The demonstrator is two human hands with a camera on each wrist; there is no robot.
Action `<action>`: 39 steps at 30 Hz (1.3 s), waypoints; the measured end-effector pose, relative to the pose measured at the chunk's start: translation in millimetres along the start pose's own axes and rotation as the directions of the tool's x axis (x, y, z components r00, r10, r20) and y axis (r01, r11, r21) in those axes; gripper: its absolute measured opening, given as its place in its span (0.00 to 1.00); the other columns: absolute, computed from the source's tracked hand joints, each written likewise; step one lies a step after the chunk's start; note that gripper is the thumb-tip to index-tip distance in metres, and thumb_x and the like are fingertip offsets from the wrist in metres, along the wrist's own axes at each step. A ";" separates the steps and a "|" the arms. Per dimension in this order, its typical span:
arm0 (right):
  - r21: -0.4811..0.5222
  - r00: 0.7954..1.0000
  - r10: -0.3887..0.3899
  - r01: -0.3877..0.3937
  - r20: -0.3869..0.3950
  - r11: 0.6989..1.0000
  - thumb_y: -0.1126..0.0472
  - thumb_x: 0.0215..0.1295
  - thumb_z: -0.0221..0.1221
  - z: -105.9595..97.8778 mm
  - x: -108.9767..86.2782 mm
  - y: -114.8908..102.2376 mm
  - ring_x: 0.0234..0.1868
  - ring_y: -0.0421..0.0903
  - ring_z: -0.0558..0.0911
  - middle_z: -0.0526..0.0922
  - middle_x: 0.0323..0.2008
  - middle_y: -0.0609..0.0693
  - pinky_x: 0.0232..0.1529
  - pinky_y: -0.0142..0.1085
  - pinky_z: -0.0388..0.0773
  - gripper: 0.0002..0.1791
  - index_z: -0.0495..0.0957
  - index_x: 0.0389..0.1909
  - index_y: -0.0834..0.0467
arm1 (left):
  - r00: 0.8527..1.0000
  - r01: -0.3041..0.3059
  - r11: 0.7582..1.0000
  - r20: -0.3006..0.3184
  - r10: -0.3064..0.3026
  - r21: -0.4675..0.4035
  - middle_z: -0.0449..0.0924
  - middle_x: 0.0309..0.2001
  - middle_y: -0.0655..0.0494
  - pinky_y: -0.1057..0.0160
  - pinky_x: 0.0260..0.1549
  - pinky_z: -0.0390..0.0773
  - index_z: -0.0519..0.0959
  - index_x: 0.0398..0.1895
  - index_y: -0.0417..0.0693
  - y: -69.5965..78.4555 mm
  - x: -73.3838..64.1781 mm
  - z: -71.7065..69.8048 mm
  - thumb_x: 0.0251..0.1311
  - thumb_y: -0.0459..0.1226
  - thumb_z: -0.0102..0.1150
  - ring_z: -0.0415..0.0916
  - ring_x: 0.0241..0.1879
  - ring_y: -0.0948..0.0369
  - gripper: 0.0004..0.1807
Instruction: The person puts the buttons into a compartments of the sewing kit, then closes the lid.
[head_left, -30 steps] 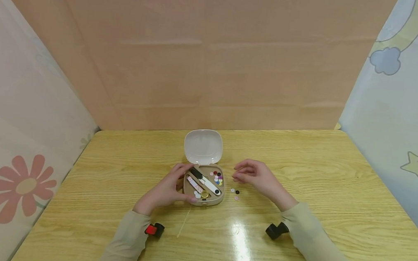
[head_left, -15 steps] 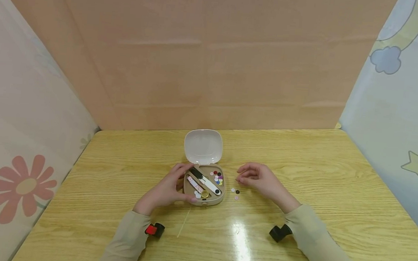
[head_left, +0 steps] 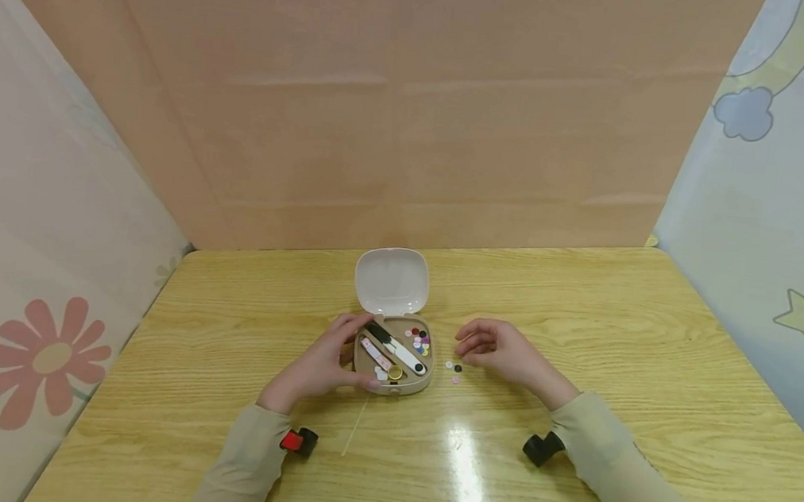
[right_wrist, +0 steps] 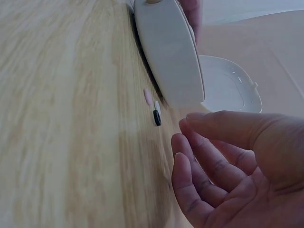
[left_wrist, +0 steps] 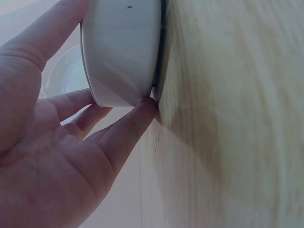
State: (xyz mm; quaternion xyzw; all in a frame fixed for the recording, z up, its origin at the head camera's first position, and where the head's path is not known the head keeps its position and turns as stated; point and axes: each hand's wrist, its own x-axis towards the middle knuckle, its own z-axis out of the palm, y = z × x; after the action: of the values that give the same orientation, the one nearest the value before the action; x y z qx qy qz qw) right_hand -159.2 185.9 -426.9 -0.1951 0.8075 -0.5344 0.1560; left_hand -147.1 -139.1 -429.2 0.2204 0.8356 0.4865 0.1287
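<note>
An open cream sewing box (head_left: 400, 390) stands on the table with its lid (head_left: 392, 282) tipped back. My left hand (head_left: 320, 362) grips the box's left side, thumb at the front and fingers toward the back. Inside lie a black-and-white slim tool (head_left: 403, 356), a pink-and-white strip (head_left: 375, 354), a round gold piece (head_left: 394, 372) and several coloured buttons (head_left: 417, 344). My right hand (head_left: 504, 352) hovers right of the box, fingers loosely curled, nothing visible between them. Below its fingertips lie a white button (head_left: 449, 364), a black button (right_wrist: 157, 118) and a pink button (head_left: 455, 381).
A thin pale strand (head_left: 354, 430) lies on the wooden table (head_left: 225, 307) in front of the box. A peach cloth (head_left: 413, 124) hangs behind the table, with printed cloths at both sides.
My right hand has drawn slightly right, away from the box, and then settled a little lower near the loose buttons. My left hand stays on the box.
</note>
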 end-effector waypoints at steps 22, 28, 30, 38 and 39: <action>-0.029 0.999 -0.012 0.013 0.039 0.999 0.76 0.56 0.63 5.5 4.2 7.1 0.38 0.51 0.80 0.82 0.36 0.59 0.38 0.33 0.80 0.15 0.75 0.45 0.70 | 1.000 0.017 0.999 0.016 -0.016 -0.035 0.58 0.62 0.42 0.46 0.60 0.66 0.55 0.73 0.40 37.7 -9.4 -3.7 0.44 0.31 0.75 0.57 0.66 0.44 0.52; -0.040 0.999 -0.013 0.015 0.033 0.999 0.76 0.55 0.63 7.4 4.9 6.6 0.37 0.50 0.80 0.82 0.35 0.58 0.37 0.32 0.80 0.15 0.75 0.44 0.70 | 1.000 0.023 0.999 0.014 -0.022 -0.043 0.59 0.62 0.42 0.47 0.60 0.66 0.55 0.72 0.40 37.7 -10.2 -3.6 0.44 0.31 0.76 0.57 0.66 0.44 0.52; -0.042 0.999 -0.014 0.015 0.029 0.999 0.76 0.55 0.63 8.1 5.1 6.5 0.37 0.50 0.80 0.82 0.34 0.57 0.37 0.32 0.80 0.15 0.75 0.44 0.69 | 1.000 0.020 0.999 0.013 -0.019 -0.044 0.59 0.62 0.42 0.47 0.60 0.66 0.55 0.73 0.40 36.8 -10.3 -3.7 0.44 0.31 0.76 0.57 0.66 0.44 0.52; -0.037 1.000 -0.013 0.014 0.022 0.999 0.77 0.55 0.63 9.9 6.2 8.2 0.37 0.50 0.79 0.82 0.34 0.57 0.37 0.31 0.79 0.15 0.75 0.44 0.70 | 1.000 0.019 0.999 0.014 -0.018 -0.045 0.59 0.62 0.42 0.47 0.60 0.66 0.55 0.73 0.40 35.9 -10.7 -4.2 0.44 0.32 0.76 0.57 0.66 0.44 0.53; -0.037 1.000 -0.014 0.015 0.021 0.999 0.77 0.55 0.63 10.2 6.2 8.1 0.37 0.50 0.79 0.82 0.34 0.57 0.37 0.31 0.79 0.15 0.75 0.44 0.70 | 1.000 0.019 0.999 0.015 -0.019 -0.044 0.59 0.62 0.42 0.47 0.60 0.66 0.55 0.73 0.40 35.8 -10.7 -4.3 0.44 0.32 0.76 0.57 0.66 0.44 0.52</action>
State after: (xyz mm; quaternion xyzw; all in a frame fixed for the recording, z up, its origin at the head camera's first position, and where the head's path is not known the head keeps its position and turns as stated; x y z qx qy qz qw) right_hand -161.2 177.5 -438.6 -0.2094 0.8141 -0.5184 0.1571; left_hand -131.0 -132.3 -395.9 0.2131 0.8256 0.5021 0.1442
